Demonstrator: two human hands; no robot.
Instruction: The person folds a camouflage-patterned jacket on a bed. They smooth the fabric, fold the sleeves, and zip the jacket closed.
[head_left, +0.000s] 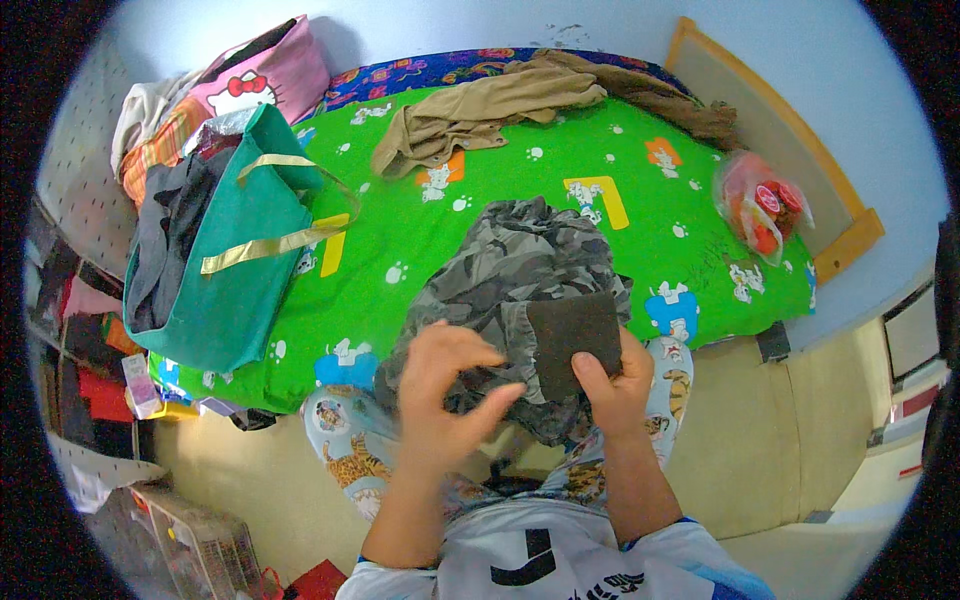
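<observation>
A grey camouflage garment (517, 262) lies bunched over my lap and the near edge of the bed. My right hand (619, 382) pinches a dark, flat piece of cloth (574, 337) at its lower right corner, thumb on top. This piece lies against the garment, with a frayed grey edge along its left side. My left hand (457, 382), slightly blurred, hovers over the garment left of the dark piece, thumb and forefinger apart with nothing visible between them. Its other fingers are partly hidden.
A green bag (217, 300) holding dark clothing stands on the bed's left side, near a pink pillow (292, 75). A tan garment (480, 112) and a brown one (637, 86) lie along the back. A plastic bag of red items (761, 206) sits at the right by the wooden bed end (795, 127).
</observation>
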